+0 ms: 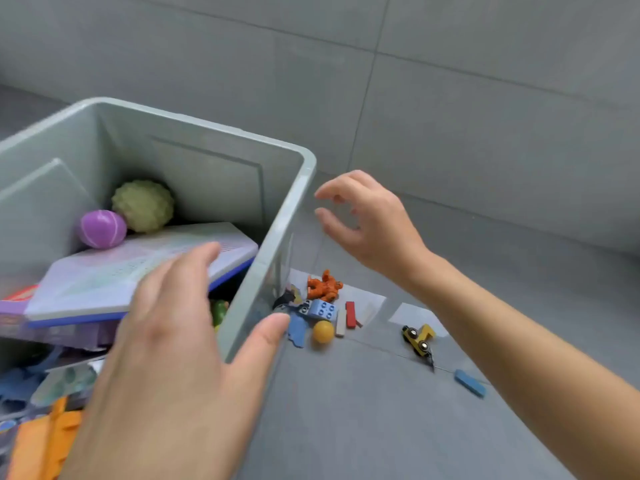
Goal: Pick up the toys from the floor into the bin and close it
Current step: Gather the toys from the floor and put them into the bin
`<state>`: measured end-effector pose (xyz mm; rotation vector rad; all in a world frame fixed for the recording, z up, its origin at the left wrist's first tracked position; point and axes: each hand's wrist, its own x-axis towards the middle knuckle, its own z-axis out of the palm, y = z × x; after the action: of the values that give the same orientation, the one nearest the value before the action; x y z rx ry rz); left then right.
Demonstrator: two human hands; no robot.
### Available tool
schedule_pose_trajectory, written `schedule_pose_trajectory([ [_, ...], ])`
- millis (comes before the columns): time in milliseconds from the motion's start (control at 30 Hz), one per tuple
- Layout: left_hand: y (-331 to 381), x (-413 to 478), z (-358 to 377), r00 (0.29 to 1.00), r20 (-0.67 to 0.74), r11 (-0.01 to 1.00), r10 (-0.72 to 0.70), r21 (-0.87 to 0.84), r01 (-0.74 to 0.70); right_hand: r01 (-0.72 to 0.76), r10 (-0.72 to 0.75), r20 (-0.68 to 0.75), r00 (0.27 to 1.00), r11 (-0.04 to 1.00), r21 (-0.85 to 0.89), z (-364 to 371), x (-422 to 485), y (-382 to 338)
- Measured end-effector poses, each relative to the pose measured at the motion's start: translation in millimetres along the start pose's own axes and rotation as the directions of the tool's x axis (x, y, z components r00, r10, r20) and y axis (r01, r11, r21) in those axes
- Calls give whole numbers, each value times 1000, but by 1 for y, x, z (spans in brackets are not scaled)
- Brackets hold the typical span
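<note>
A pale green bin [291, 216] stands open at the left, holding a purple ball [102, 228], a bumpy green ball [143, 205], a white board [131, 268] and other toys. My left hand [173, 358] hovers over the bin's right rim, fingers spread, thumb outside the wall, holding nothing. My right hand [367, 216] is raised beside the bin's far right corner, fingers loosely curved and empty. On the floor by the bin lie an orange figure [323, 285], a blue brick [323, 310], an orange ball [323, 331], a red block [350, 314], a yellow toy car [418, 339] and a blue block [470, 383].
Grey tiled floor [346, 410] spreads to the right and front of the bin. A grey tiled wall [450, 81] rises just behind. A flat blue piece [298, 332] and a pale block [341, 323] lie among the floor toys. No lid is in view.
</note>
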<state>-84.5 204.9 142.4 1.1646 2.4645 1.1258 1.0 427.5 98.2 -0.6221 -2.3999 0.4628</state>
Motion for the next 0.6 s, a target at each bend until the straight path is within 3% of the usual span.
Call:
schedule_pose_trajectory([
  [67, 27, -4, 43, 969, 232, 996, 86, 2, -88, -312, 337, 85, 937, 924, -221, -26, -38, 80],
  [100, 23, -4, 70, 921, 379, 996, 88, -11, -91, -452, 512, 114, 851, 827, -334, -38, -64, 118],
  [200, 5, -5, 129, 793, 608, 999, -31, 45, 5, -718, 882, 137, 451, 449, -532, -71, -165, 201],
  [233, -3, -9, 143, 759, 648, 997, -66, 72, 26, -755, 936, 141, 323, 345, -558, -77, -200, 215],
  [300, -19, -17, 168, 700, 700, 989, -145, 118, 86, -781, 976, 161, 148, 215, -587, -74, -259, 227],
  [333, -23, -19, 177, 670, 721, 984, -175, 135, 112, -788, 979, 169, 113, 192, -584, -68, -280, 228],
  [400, -27, -22, 191, 634, 743, 977, -213, 148, 155, -793, 978, 167, 129, 203, -574, -56, -301, 229],
  [500, -29, -22, 206, 641, 732, 961, -229, 66, 267, -792, 961, 137, 241, 276, -545, -45, -289, 239],
  [600, -26, -17, 209, 691, 684, 949, -233, 5, 316, -855, 937, 66, 342, 339, -393, -36, -252, 254],
])
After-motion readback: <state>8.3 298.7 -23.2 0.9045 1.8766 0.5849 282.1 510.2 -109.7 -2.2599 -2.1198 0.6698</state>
